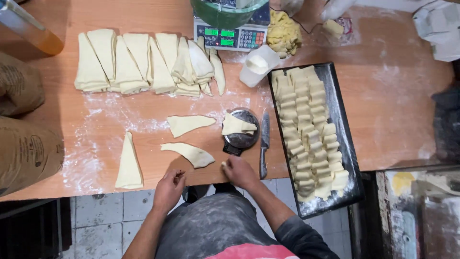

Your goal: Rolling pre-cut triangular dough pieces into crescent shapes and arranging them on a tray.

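At the far left, paper sacks (24, 144) are propped against the table (407, 105). A lone dough triangle (129, 165) is laid on the flour, and a stack of triangles (143, 60) is lined up behind. The left hand (168, 188) is rested at the table edge, fingers curled loosely, nothing gripped. Two more triangles (189, 123) (190, 154) are spread just ahead. The right hand (239, 172) is closed, a small bit of dough (223, 164) pinched at its fingertips. The piece would best be kept small and set squarely on a triangle's wide end. One triangle is carried on the small scale (242, 132); a knife (264, 144) is laid beside. The black tray (347, 153) is packed with rows of cut filling pieces; the white cup (258, 65) is seen holding something pale.
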